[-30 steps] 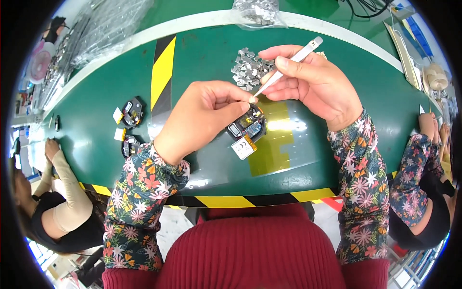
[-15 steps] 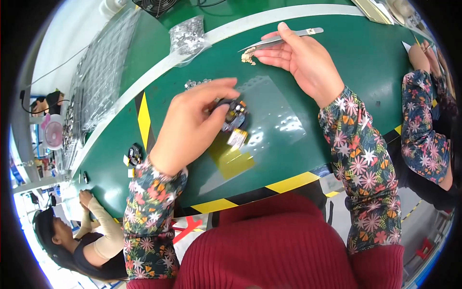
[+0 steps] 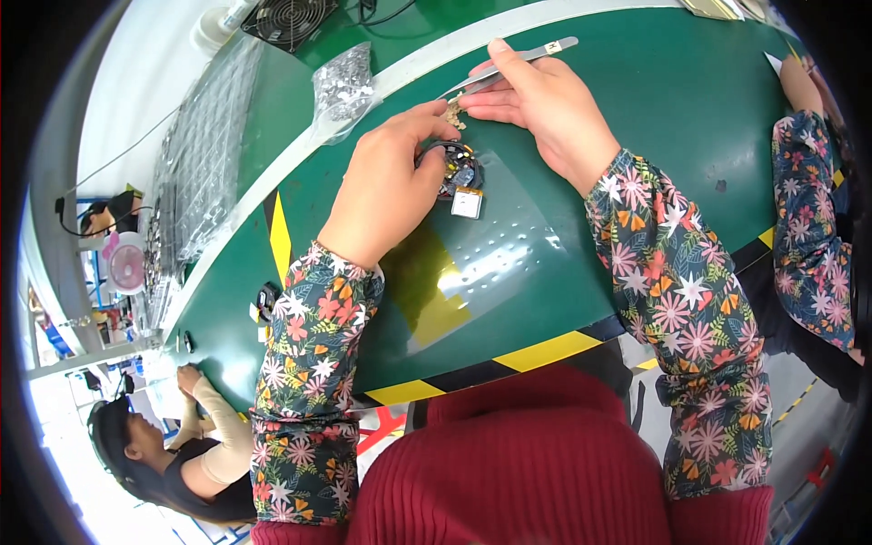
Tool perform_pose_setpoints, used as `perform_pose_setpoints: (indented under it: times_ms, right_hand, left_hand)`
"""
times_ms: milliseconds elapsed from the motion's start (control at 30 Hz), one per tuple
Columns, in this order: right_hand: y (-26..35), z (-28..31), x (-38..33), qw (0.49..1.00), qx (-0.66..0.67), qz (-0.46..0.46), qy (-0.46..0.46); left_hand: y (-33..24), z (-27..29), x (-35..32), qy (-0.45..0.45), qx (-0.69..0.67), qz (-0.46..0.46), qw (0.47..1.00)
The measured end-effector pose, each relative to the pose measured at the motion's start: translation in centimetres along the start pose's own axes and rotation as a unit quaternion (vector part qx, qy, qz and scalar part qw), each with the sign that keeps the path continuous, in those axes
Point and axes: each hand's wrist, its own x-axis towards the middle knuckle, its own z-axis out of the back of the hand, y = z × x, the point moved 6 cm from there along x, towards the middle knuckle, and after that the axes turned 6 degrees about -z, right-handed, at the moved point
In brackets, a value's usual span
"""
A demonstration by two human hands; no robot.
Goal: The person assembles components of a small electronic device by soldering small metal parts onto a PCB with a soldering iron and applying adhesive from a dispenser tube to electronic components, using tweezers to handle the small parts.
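Round device (image 3: 464, 171): black ring-shaped casing with small electronic parts inside, in the left hand's fingers just above the upper left part of a clear sheet.
Battery (image 3: 468, 203): flat, squarish pouch with a pale silvery face and a yellow-orange band along its upper edge, beside the lower rim of the round device; any print is too small to read.
Left hand (image 3: 386, 177): grip clamped on the left side of the round device, thumb against it; some fingertips are hidden.
Right hand (image 3: 559, 109): grip clamped on the tweezers, thumb above and fingers below.
Tweezers (image 3: 565, 44): slim, smooth grey metal, points toward the left hand; whether the points meet, I cannot tell.
Tweezer label (image 3: 552, 47): small pale patch near the rear end, bearing a dark printed mark.
Tan bits (image 3: 457, 117): small, irregular pieces heaped between the two hands, beyond the round device.
Clear sheet (image 3: 531, 238): thin, glossy plastic dotted with bubble-like bumps.
Yellow film (image 3: 422, 295): see-through amber, straight-edged, near the sheet's lower left.
Bag (image 3: 343, 82): crinkled clear plastic, full of small grey pieces.
Desk (image 3: 672, 127): smooth green surface, edged with yellow-and-black striped tape (image 3: 545, 351).
Sleeves (image 3: 695, 300): dark cloth printed with flowers.
Sweater (image 3: 509, 463): ribbed red knit.
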Motion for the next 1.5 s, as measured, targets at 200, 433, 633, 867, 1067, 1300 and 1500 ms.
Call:
perform_pose_setpoints:
  times_ms: [200,433,633,867,1067,1300,1500]
  right_hand:
    - [-0.7,-0.3,0.6,0.999,-0.036,-0.019,0.020]
    - [-0.4,0.1,0.3,0.999,-0.051,-0.017,0.000]
    - [0.0,0.3,0.4,0.999,-0.043,0.000,-0.007]
    - [0.5,0.5,0.4,0.999,0.017,0.031,-0.039]
    - [1.2,0.5,0.3,0.999,0.003,0.034,-0.026]
    - [2.1,0.0,-0.2,0.998,-0.002,0.063,-0.026]
    - [2.6,-0.2,-0.5,0.994,-0.042,0.099,-0.007]
  left_hand:
    - [-0.3,-0.4,0.7,0.026,0.038,-0.021,0.999]
    - [-1.6,-1.0,1.5,0.071,0.114,-0.070,0.988]
    - [-1.3,-1.0,1.4,0.052,0.119,-0.099,0.986]
    - [0.8,0.1,0.1,0.001,0.009,0.009,1.000]
    - [2.0,1.2,-0.3,0.001,-0.199,0.132,0.971]
    - [2.9,1.8,-1.6,0.003,-0.475,0.212,0.854]
    - [2.8,2.5,-3.0,-0.019,-0.384,0.242,0.891]
